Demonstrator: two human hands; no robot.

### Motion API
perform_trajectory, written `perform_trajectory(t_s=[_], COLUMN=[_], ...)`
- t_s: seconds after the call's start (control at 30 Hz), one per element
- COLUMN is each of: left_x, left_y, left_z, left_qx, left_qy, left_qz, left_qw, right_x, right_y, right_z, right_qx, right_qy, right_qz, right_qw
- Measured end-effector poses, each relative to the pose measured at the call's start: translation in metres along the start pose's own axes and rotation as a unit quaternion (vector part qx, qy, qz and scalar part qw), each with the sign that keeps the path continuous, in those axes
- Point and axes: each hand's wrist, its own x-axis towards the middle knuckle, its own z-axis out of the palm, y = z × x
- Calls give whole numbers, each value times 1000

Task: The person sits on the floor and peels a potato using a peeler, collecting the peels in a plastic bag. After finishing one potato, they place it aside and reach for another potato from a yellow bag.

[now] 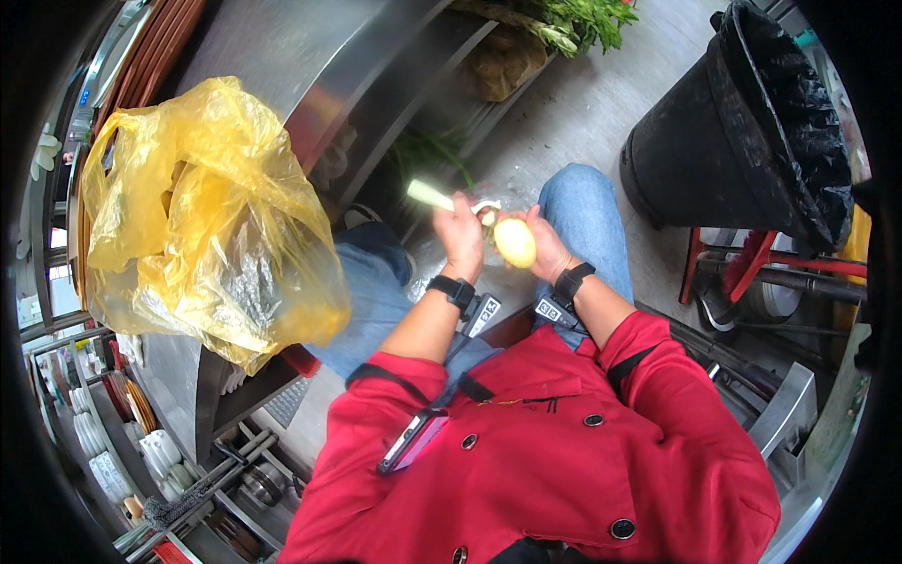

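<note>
My left hand (456, 229) is closed around a peeler (431, 195) with a pale handle that points up and to the left. Its white curved head (486, 206) lies close to my right hand. In my right hand (542, 243) sits a pale yellow, mostly smooth peeled potato (516, 243), its rounded end towards me. Darker bits, perhaps peel, show between the two hands, but they are too blurred to tell. Both hands are held above the floor, near my knees in blue jeans (581, 211).
A yellow plastic bag (211, 225) rests on the steel counter (261, 49) at left. A black lined bin (705, 134) stands at right, near a red metal frame (754, 264). Leafy greens (585, 25) lie ahead. Shelves of white dishes (158, 451) are at lower left.
</note>
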Motion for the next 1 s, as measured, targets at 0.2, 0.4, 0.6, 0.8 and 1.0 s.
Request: perform_trajectory(t_s=[0.2, 0.4, 0.6, 0.8, 1.0], left_x=[3, 3, 7, 5, 2], left_y=[-1, 0, -3, 5, 9], left_z=[-3, -3, -4, -4, 0], left_qx=[173, 224, 244, 125, -19], left_qy=[-26, -55, -74, -96, -156], left_qz=[164, 174, 154, 56, -53], left_qw=[971, 957, 955, 986, 986], right_x=[3, 11, 15, 23, 15], right_y=[-6, 3, 9, 16, 9], right_z=[-3, -6, -13, -20, -13], right_qx=[74, 53, 53, -3, 58], right_qy=[65, 110, 76, 165, 118], right_qz=[8, -22, -67, -53, -35], right_qw=[995, 992, 993, 985, 991])
